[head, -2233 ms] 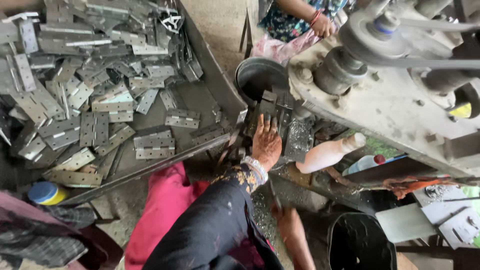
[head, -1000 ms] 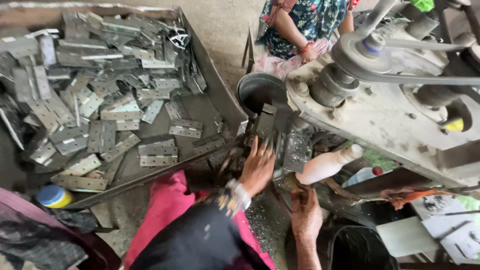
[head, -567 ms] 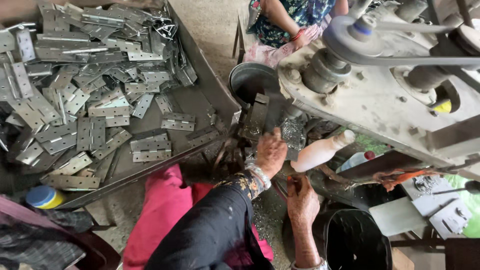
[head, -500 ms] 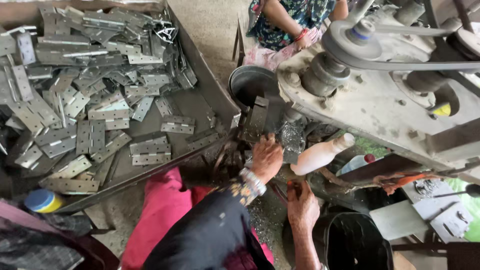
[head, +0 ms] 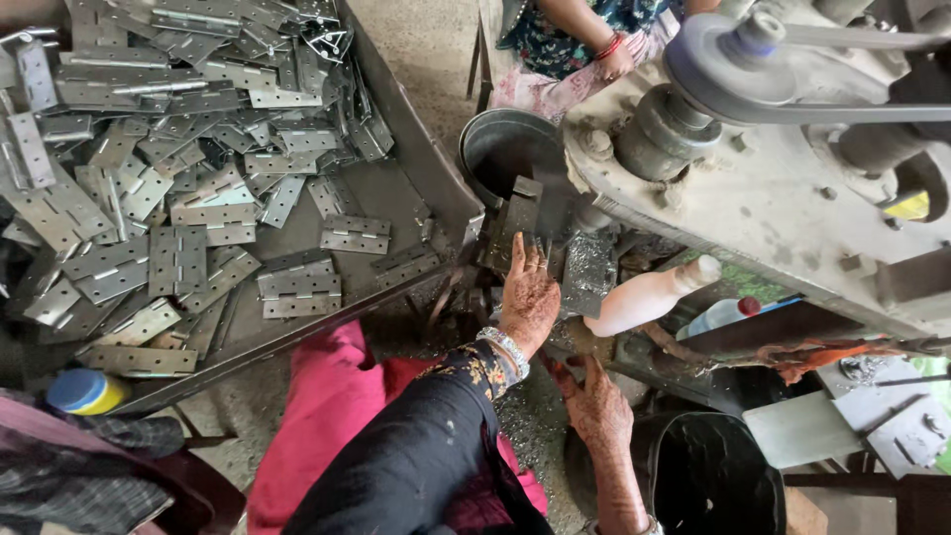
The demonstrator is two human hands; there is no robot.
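My left hand [head: 530, 297] lies with fingers spread flat against the grey metal hinge plate [head: 515, 223]; my right hand [head: 597, 406] hangs loosely open beside the black bucket [head: 693, 476].

R hand [head: 597, 408] now beside press [head: 753, 188]

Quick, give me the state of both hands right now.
Left hand: open, fingers spread flat against the metal piece under the machine, gripping nothing.
Right hand: open, fingers loosely extended, holding nothing visible.

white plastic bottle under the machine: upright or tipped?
Tipped. The white bottle lies nearly on its side, neck pointing up and right, just right of the left hand.
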